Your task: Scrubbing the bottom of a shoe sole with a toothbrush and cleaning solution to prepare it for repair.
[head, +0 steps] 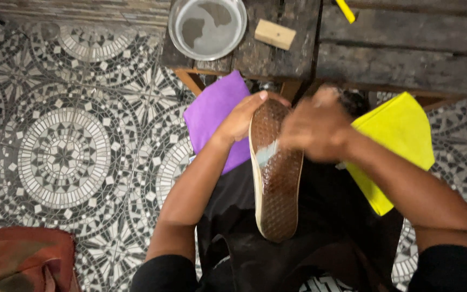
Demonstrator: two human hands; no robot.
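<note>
A shoe (275, 178) lies sole up on my lap, its brown patterned sole facing me and its rim off-white. My left hand (242, 116) grips the toe end from the left side. My right hand (314, 130) is blurred and pressed against the sole near the toe, closed on a small pale blue tool (267, 153) that looks like a brush touching the sole. What the tool is exactly cannot be told through the blur.
A purple cloth (212, 111) lies over my left knee and a yellow cloth (401, 135) over my right. Ahead stands a dark wooden table (395, 48) with a bowl of cloudy water (207, 27), a tan block (274, 34) and a yellow stick (345, 11). Patterned tile floor (66, 157) lies left; a reddish cloth (22, 259) lies bottom left.
</note>
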